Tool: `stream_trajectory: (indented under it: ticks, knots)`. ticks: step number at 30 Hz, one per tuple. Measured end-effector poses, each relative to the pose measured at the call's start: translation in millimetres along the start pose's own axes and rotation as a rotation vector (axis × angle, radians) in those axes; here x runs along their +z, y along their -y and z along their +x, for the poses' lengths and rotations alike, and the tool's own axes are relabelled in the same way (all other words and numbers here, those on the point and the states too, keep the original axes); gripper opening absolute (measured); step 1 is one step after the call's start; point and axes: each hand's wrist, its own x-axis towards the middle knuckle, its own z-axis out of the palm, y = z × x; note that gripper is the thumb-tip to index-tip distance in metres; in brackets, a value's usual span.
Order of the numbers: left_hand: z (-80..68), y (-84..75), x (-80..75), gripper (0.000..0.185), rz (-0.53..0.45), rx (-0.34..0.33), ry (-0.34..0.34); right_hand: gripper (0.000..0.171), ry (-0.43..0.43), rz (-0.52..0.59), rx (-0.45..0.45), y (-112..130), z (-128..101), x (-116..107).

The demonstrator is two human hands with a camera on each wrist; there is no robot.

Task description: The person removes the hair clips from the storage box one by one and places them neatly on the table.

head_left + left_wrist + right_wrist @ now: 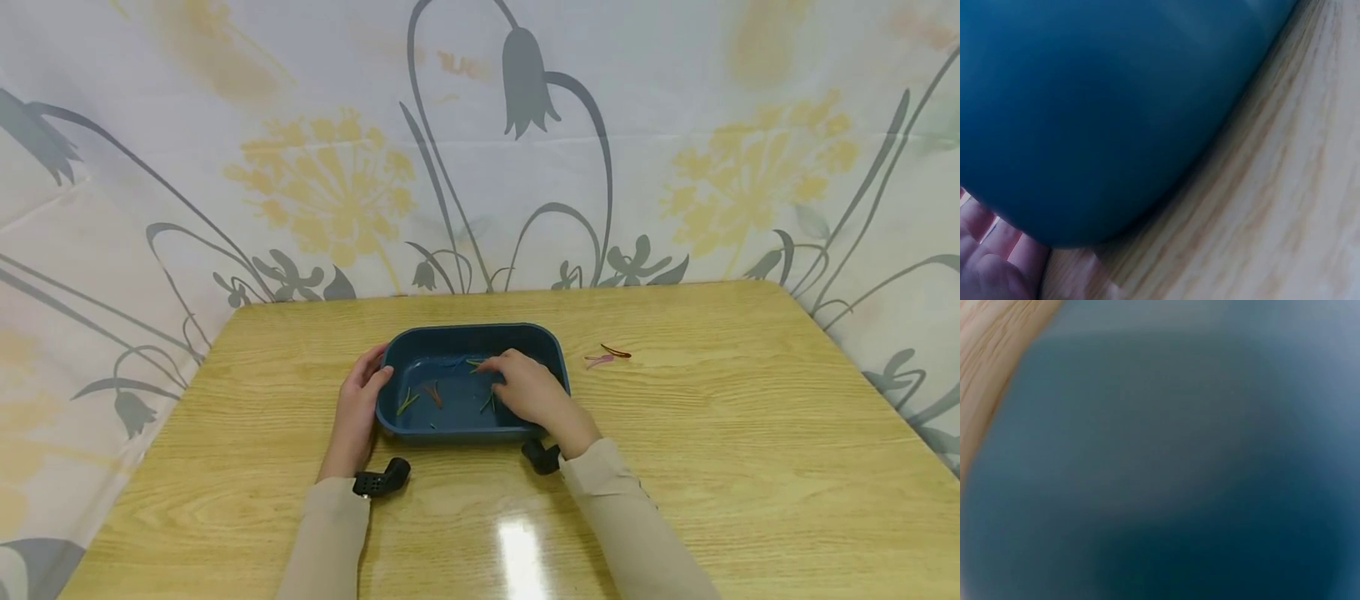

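Clock faces are from the head view, centred on the blue bin unless noted, 12 = far side. Bin sits upright on the wood-grain surface, long side running 9 to 3.

Left hand: at 9, holding the bin's end. Thumb up at the rim, fingers round the outer wall, so that grip is closed on the bin. Left wrist view: mostly bin wall, fingers bent against it at 7 to 8 of the frame.

Right hand: in over the rim from 4, sitting over the 3 half. Grip part open: thumb and forefinger apart, gap visible. Forefinger tip is right at the green piece; can't tell if it's touching. Right wrist view is blurred blue, with surface at 10 to 11 of the frame, so no help.

Other thin V-shaped bits in the bin: dark green piece at 5, just below the thumb; reddish-brown piece and yellow-green piece at 8 to 9, the latter further out. Tiny speck at 7 to 8, too small to identify.

Outside the bin, 2 to 3: pink piece, with dark red piece just beside it, toward 2 from the pink.
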Motion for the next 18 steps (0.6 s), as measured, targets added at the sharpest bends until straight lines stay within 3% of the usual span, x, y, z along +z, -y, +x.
stream_trajectory:
  ticks: [7, 18]
  knots:
    - [9.6, 16.0, -4.2, 0.040, 0.029, 0.042, -0.019, 0.028, 0.041, -0.022, 0.005, 0.0, 0.5, 2.1]
    - [10.4, 17.1, -3.2, 0.040, 0.036, 0.057, -0.036, 0.020, 0.060, -0.074, 0.042, 1.9, -1.6, 2.7]
